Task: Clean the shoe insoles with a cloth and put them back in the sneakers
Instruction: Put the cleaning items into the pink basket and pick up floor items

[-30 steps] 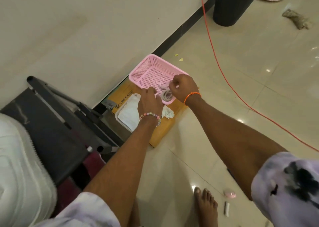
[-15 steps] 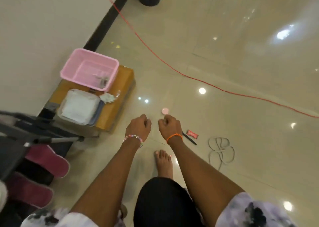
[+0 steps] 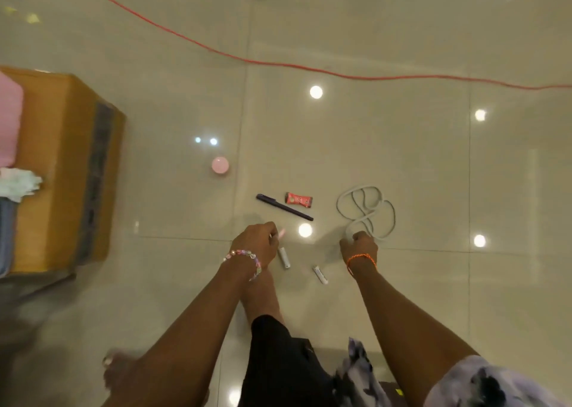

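My right hand is curling its fingers round the near end of a loose white shoelace coiled on the floor, pinching it just where the loops begin; my left hand is hanging over the tile with its fingers curled in, and I cannot tell whether they are holding something small, since the tips are blurring; just beside that hand a small white tube is lying, and a second white tube is lying between my two wrists; a little beyond my knuckles a dark pen and a red wrapper are sitting side by side, with a pink round lid further off to the left; I am seeing no insoles and no sneakers here, so the task's things are lying out of view; I am judging that I am gathering up the lace, a side step, and that the next move is calling for lifting it whole without dragging the loops into a knot; the floor is glossy cream tile reflecting ceiling lights; a red cable is running across it; at the left edge a cardboard box is carrying a white cloth and a pink basket.
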